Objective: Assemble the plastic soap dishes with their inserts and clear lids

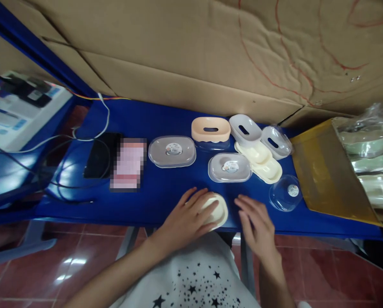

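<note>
A small cream oval soap dish [222, 209] lies near the table's front edge. My left hand [189, 218] rests over its left part, fingers spread and touching it, hiding much of it. To the right of the dish, my right hand [258, 226] hovers close to the table with fingers stretched and thumb apart, holding nothing. Beyond the hands are two grey soap boxes with clear lids [172, 152] [230, 167], a peach soap dish [210, 128], grey slotted dishes [245, 128] [276, 142] and cream trays [270, 171]. A clear lid [285, 194] with a round label lies right of my right hand.
An open cardboard box [319, 179] with wrapped green and cream dishes [367, 143] stands at the right. On the left lie a pixelated phone-like rectangle [129, 164], a black item [101, 156], cables and a power strip [21, 115]. Cardboard [165, 55] walls the back.
</note>
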`<state>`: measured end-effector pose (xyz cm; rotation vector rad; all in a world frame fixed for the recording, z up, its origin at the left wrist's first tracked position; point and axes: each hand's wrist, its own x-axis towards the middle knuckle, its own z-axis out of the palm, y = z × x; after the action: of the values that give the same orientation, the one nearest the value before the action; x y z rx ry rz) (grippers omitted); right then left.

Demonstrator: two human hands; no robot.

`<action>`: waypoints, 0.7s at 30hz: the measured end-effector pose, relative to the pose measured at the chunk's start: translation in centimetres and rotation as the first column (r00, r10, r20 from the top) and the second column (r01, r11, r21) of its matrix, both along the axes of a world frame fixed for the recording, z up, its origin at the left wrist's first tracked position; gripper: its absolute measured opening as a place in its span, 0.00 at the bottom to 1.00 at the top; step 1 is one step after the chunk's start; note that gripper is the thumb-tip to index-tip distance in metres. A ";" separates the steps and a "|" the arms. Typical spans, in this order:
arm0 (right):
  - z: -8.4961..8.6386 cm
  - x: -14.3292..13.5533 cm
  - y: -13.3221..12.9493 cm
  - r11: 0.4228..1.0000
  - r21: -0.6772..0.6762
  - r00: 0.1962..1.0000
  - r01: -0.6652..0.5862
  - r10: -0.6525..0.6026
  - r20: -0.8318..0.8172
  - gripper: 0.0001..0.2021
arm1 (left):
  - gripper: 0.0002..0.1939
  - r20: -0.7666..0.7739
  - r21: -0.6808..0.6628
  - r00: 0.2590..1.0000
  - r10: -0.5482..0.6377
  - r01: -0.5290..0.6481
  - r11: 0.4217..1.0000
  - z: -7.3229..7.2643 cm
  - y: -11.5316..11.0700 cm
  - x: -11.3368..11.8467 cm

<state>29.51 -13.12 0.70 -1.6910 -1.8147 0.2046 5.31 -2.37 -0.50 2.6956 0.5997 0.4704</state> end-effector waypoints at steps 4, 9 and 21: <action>0.6 3.5 2.5 0.994 0.043 0.979 0.100 -0.106 0.176 0.21 | 0.10 0.035 0.071 0.990 0.135 -0.137 0.988 -0.5 0.5 -2.6; 0.8 1.2 4.9 0.997 0.012 0.959 -0.081 0.074 0.275 0.20 | 0.05 0.102 0.055 0.967 0.232 -0.238 0.970 -0.9 1.1 -3.3; 3.4 1.3 16.3 0.984 -0.015 0.897 -0.180 0.170 0.408 0.20 | 0.32 -0.014 0.083 0.947 0.320 -0.318 0.944 0.3 2.0 -2.9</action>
<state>30.83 3.23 4.14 -1.6406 -2.2692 -0.1067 2.38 -0.37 -0.24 2.6906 1.0565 0.5508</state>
